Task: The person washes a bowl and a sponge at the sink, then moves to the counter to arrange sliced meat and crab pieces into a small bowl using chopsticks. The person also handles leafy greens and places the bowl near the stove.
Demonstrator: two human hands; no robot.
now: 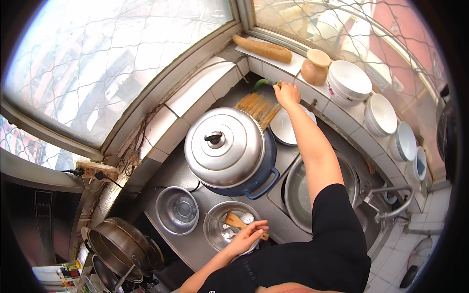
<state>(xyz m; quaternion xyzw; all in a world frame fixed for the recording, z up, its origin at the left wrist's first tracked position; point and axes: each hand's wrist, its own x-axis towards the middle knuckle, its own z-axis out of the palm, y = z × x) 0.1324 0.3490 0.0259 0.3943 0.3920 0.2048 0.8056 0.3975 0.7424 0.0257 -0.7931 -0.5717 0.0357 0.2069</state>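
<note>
My right hand [288, 95] reaches to the back corner of the steel counter. Its fingers close on a small dark handle with a curved green end [261, 84]. Just below lies a brown, bristled or slatted thing [258, 108], blurred, and I cannot tell if it joins the handle. A white plate [285, 126] sits partly behind my right forearm. My left hand [251, 237] hovers, fingers loosely extended, at the right side of a steel bowl [210, 234]. In that bowl are a wooden spatula [233, 221] and metal spoons [228, 233]; part of the spatula's handle is hidden under my hand.
A blue pot [269, 155] with a domed metal lid [231, 150] stands mid-counter, a steel basin [177, 210] nearer me. Right are a large basin [298, 190] and a faucet [394, 212]. The ledge holds stacked bowls [348, 82] and a dried loofah-like gourd [263, 48].
</note>
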